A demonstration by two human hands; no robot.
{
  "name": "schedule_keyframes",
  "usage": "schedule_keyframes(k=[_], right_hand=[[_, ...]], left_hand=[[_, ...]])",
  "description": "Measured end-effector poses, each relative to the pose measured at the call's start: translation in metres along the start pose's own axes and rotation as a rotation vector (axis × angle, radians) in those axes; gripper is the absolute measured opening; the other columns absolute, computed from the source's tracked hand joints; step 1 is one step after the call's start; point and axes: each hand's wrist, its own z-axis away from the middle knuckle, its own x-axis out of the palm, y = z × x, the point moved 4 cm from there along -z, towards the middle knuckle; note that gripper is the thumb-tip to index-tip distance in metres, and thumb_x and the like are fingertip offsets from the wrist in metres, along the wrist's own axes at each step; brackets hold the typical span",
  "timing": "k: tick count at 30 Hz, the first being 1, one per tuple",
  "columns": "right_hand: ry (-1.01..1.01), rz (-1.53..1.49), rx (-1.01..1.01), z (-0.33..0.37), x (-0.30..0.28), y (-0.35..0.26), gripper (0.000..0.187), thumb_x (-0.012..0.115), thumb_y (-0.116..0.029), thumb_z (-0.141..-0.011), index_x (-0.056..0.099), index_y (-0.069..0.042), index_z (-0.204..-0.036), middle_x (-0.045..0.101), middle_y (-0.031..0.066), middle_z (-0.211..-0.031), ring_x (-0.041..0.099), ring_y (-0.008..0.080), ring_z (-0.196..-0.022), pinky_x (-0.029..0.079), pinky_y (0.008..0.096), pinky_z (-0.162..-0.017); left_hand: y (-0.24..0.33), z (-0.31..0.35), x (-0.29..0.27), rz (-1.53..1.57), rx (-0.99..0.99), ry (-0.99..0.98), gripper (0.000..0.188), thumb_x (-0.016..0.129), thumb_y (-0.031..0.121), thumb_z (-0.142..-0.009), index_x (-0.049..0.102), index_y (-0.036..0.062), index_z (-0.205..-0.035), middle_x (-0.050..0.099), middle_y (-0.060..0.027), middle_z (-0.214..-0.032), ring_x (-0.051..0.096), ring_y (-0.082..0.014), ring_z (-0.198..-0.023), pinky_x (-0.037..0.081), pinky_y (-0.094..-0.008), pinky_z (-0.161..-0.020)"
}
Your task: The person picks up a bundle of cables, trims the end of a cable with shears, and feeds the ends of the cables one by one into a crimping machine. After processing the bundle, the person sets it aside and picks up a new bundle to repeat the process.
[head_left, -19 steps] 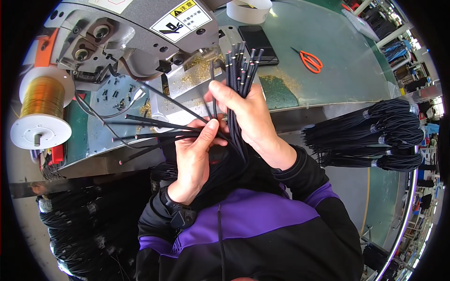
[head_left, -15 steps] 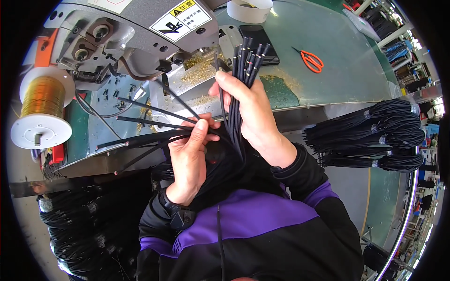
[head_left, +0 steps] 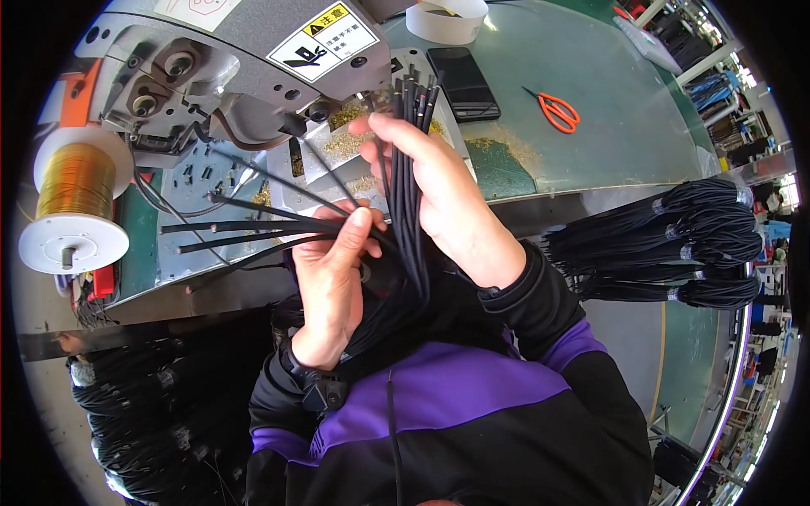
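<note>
My left hand (head_left: 329, 274) is closed on several black cords (head_left: 270, 226), pinched under the thumb. Their loose ends fan out to the left, in front of the machine. In my right hand (head_left: 451, 194) is an upright bundle of black cords (head_left: 408, 202), whose capped tips stick up above the fingers. The right thumb and forefinger reach toward the machine's working area, beside one cord a little apart from the bundle. Both groups of cords come together below the hands and run down to my lap. The grey machine (head_left: 245, 80) stands just beyond, with gold-coloured scraps (head_left: 342, 145) on its bed.
A spool of gold-coloured strip (head_left: 78, 181) hangs at the left. A black phone (head_left: 464, 80), orange-handled snips (head_left: 557, 112) and a white roll (head_left: 447, 21) lie on the green table. Cord bundles hang at the right (head_left: 666, 240) and lower left (head_left: 143, 405).
Both hands have shifted slightly left with their cords. The right thumb and forefinger have moved toward the machine, and the cords fanned from the left hand have spread differently.
</note>
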Motion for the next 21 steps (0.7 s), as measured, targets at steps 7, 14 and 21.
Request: schedule_keyframes(k=[7,14,21], right_hand=[[-0.126,0.284,-0.3,0.014,-0.013,0.0,0.019,0.058,-0.025,-0.079,0.057,-0.007,-0.074,0.055,0.0005,-0.068,0.045,0.005,-0.058,0.036,0.0195,-0.053],[-0.062,0.086,-0.031,-0.015,-0.009,0.0,0.02,0.058,-0.027,-0.079,0.057,-0.007,-0.074,0.054,-0.0008,-0.067,0.045,0.0051,-0.057,0.035,0.0189,-0.052],[-0.134,0.188,-0.088,-0.003,-0.007,-0.001,0.024,0.059,-0.03,-0.079,0.058,-0.006,-0.077,0.053,-0.0012,-0.065,0.044,0.0042,-0.055,0.034,0.0177,-0.051]], left_hand=[[-0.014,0.009,0.002,-0.105,-0.122,-0.045,0.016,0.06,0.01,-0.08,0.058,-0.0027,-0.089,0.059,-0.0098,-0.083,0.052,-0.0131,-0.066,0.041,-0.0223,-0.063],[0.003,0.007,0.004,-0.104,0.057,-0.046,0.018,0.062,0.013,-0.079,0.057,-0.0038,-0.085,0.058,-0.0101,-0.084,0.053,-0.0135,-0.068,0.042,-0.0226,-0.063],[0.001,-0.002,0.006,-0.211,-0.11,-0.129,0.018,0.063,0.016,-0.079,0.055,-0.0007,-0.075,0.058,-0.0069,-0.073,0.053,-0.01,-0.057,0.04,-0.0185,-0.049]])
